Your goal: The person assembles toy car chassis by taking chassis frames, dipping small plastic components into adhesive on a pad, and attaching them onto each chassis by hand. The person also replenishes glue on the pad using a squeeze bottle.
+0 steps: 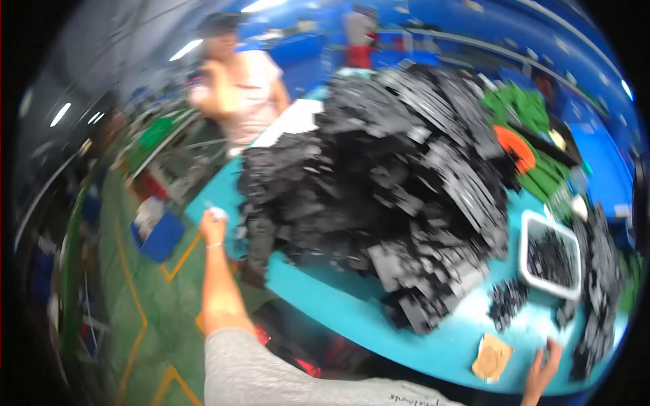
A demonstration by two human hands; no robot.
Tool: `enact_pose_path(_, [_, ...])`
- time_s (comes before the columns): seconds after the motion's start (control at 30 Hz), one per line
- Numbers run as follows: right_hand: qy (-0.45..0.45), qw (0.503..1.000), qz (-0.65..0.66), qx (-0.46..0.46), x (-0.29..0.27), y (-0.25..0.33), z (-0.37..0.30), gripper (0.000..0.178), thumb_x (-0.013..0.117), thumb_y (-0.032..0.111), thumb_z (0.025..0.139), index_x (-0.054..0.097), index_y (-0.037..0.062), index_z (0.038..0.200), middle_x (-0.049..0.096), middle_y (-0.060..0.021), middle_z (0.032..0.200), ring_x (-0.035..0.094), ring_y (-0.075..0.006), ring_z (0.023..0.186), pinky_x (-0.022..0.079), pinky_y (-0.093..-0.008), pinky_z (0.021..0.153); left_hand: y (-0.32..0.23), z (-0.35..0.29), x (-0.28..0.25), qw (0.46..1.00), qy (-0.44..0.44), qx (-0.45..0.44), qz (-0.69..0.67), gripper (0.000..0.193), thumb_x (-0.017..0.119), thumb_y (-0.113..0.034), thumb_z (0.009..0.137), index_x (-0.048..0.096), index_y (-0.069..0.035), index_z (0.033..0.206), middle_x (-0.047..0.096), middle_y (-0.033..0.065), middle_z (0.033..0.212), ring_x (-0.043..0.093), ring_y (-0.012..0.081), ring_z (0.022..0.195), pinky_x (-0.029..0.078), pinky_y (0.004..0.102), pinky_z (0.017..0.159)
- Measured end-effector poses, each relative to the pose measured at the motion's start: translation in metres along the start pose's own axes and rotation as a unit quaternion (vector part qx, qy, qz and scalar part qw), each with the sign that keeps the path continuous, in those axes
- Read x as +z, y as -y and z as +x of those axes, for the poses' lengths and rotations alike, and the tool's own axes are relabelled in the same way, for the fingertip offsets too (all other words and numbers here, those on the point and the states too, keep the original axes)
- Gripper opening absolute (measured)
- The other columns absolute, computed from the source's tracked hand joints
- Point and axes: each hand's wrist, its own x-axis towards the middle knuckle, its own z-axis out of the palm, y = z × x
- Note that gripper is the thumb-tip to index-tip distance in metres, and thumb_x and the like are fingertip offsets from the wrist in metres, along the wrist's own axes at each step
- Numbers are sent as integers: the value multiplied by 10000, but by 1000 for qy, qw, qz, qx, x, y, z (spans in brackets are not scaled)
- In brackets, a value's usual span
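Observation:
My left arm reaches out past the left edge of the teal table (318, 287). At its end my left hand (214, 229) is closed on a small whitish thing (217, 212), too blurred to name. To its right rises a big heap of black flat strips and pieces (386, 196). My right hand (544, 369) is over the table's near right edge, fingers apart, with nothing seen in it. Beside it lies a brown square of card (492, 358) with a round mark. Farther up are a small pile of black parts (508, 302) and a white tub (576, 287) holding thin black pieces.
More black strips (596, 298) line the right edge. Green cloth (518, 105) and an orange round thing (515, 149) lie at the far right. Across the table's far left, a person (247, 95) stands, blurred. A blue bin (158, 235) sits on the green floor.

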Motion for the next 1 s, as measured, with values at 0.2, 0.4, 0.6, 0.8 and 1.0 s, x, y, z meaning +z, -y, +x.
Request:
enact_pose_path(0.2, [9,995,-28,-91,-10,74,44,358,679,16,747,600,12,1096,589,-197,1068,576,-381,987,464,-420,867,117,83,-37,952,33,255,168,510,702,-280,814,579,34,1196,637,217,1113,610,339,998,475,396,908])
enact_pose_path(0.4, [9,994,-110,21,-9,4,73,680,790,262,713,482,77,1291,467,-171,1263,463,-351,1153,415,-426,954,75,42,-31,987,-2,148,-64,404,656,-210,886,566,30,1198,625,164,1103,592,248,941,472,385,858])
enact_pose_path(0.6, [7,985,-174,19,5,-44,101,742,789,340,706,464,77,1319,419,-204,1348,409,-408,1232,377,-448,1034,-164,-133,-121,968,-89,204,-119,301,610,-116,924,538,25,1180,603,188,1100,605,293,941,486,391,869])
enact_pose_path(0.8, [3,974,-200,-108,-10,-65,93,513,735,286,765,563,2,1157,533,-125,1170,496,-353,1141,453,-393,946,-243,-178,-135,934,-9,286,-216,341,595,-81,925,512,5,1245,614,144,1093,610,233,942,503,337,841])
enact_pose_path(1.0, [-179,976,-47,-115,-40,-56,83,312,682,262,831,644,21,1025,612,-134,1080,589,-328,1046,501,-381,869,-322,-227,-146,871,105,312,-365,449,542,-195,947,456,9,1338,561,146,1194,523,214,1062,401,333,965])
